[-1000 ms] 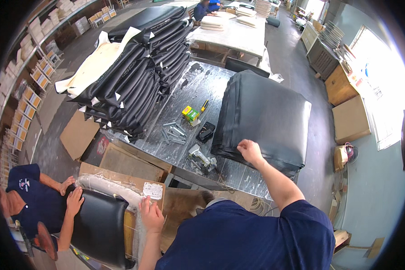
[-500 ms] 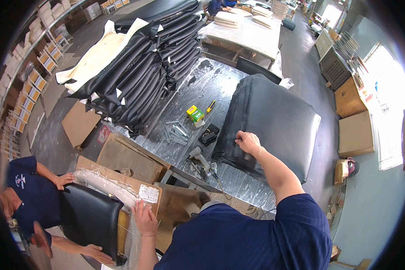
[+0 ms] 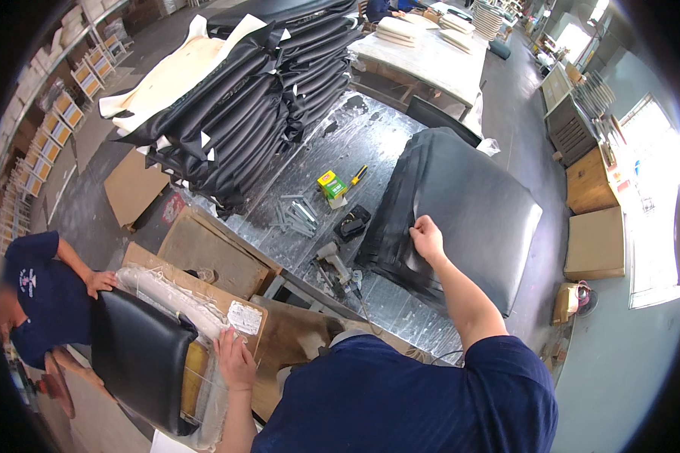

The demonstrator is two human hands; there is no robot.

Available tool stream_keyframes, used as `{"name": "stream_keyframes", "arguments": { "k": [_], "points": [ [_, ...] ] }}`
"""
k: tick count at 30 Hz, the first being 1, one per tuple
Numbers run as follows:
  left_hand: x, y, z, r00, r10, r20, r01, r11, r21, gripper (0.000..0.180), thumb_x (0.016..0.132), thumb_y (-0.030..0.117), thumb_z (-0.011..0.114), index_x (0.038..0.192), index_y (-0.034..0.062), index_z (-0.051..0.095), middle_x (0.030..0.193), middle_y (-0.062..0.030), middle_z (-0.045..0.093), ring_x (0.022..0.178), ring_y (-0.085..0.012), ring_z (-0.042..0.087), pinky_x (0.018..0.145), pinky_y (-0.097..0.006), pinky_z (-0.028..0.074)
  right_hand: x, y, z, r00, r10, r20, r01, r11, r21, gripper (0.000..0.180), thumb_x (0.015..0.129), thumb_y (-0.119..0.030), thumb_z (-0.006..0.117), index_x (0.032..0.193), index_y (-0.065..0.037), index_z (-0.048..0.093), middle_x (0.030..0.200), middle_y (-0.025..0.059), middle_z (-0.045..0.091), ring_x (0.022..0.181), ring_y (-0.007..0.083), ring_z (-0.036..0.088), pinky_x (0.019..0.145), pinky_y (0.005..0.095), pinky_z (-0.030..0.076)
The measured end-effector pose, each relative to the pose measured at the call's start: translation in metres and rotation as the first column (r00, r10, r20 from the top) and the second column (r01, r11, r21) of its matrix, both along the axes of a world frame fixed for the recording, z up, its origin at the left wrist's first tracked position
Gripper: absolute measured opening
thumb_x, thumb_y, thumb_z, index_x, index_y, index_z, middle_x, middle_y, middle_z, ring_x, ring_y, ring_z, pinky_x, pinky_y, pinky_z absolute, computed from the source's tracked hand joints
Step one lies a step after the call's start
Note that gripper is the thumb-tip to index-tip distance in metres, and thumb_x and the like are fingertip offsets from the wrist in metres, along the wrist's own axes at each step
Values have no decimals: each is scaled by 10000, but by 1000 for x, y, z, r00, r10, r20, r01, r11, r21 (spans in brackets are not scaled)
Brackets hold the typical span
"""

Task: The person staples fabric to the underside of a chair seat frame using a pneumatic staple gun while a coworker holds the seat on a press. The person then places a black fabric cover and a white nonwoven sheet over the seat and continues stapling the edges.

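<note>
Workshop table (image 3: 404,308) holds black sheets (image 3: 485,204) beneath the right hand (image 3: 428,239), fingers (image 3: 421,223) pinching an edge, likely the easiest grip, while the left hand (image 3: 235,365), loosely spread, touches padding (image 3: 175,300).

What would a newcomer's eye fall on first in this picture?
Probably the tall pile of black covers at upper left, topped with a cream piece. Then the broad stack of black sheets on the right of the shiny table, touched by the person's right hand. Between them, a yellow-green box stands out.

Thick, layered stack of glossy black sheets (image 3: 480,204), left edges uneven, on the metal-topped table (image 3: 381,124).
</note>
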State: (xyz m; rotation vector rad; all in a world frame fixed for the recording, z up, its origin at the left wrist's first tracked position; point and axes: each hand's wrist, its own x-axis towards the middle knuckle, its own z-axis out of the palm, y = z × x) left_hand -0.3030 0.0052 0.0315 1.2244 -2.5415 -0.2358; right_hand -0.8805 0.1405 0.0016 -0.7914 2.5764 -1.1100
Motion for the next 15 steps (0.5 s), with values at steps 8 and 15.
{"name": "stream_keyframes", "arguments": {
  "k": [8,15],
  "points": [
    [0,8,3,947,269,-176,-267,963,32,554,973,1,670,1514,-59,569,1695,-310,448,1558,-526,442,1288,-553,380,-30,45,10,724,-252,642,432,891,-137,348,1005,-72,716,1349,-30,731,1046,82,765,881,189,708,724,376,556],
    [-2,4,-5,942,259,-212,-255,966,47,525,985,4,665,1499,-56,581,1690,-305,455,1546,-528,455,1279,-553,387,-67,66,12,665,-357,655,555,824,-114,275,1016,-3,648,1270,-24,752,1050,104,778,927,253,736,848,425,608]
  ]
}}
